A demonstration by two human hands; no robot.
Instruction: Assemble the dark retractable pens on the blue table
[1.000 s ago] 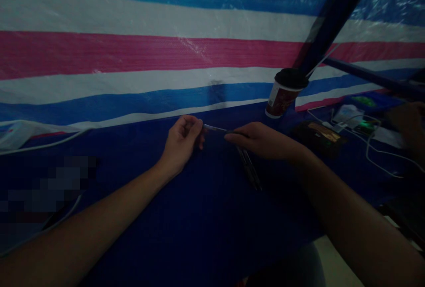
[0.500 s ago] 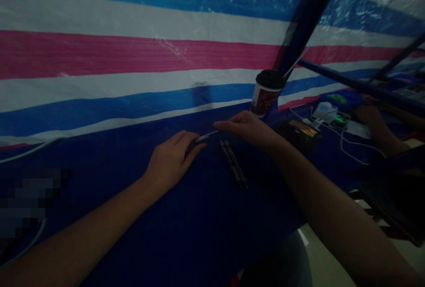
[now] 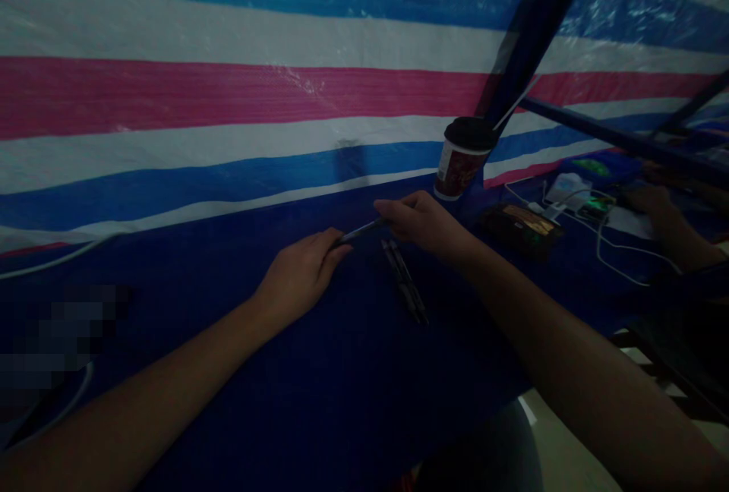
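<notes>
A slim pen is stretched between my two hands, just above the dark blue tabletop. My left hand is closed round its left end, fingers on top and thumb below. The other end is pinched by my right hand, thumb pointing left along it. Part of each end is hidden in the fingers. Two dark pens lie side by side on the table, just below my right hand and apart from it.
A lidded paper cup stands behind my right hand by a blue metal post. Right of it lie a dark packet and white cables. Another person's arm rests farther right. A striped plastic sheet hangs behind.
My view has shifted slightly, so the cup and packet sit farther right. Both hands keep hold of the pen, with slightly more of it showing between them.
</notes>
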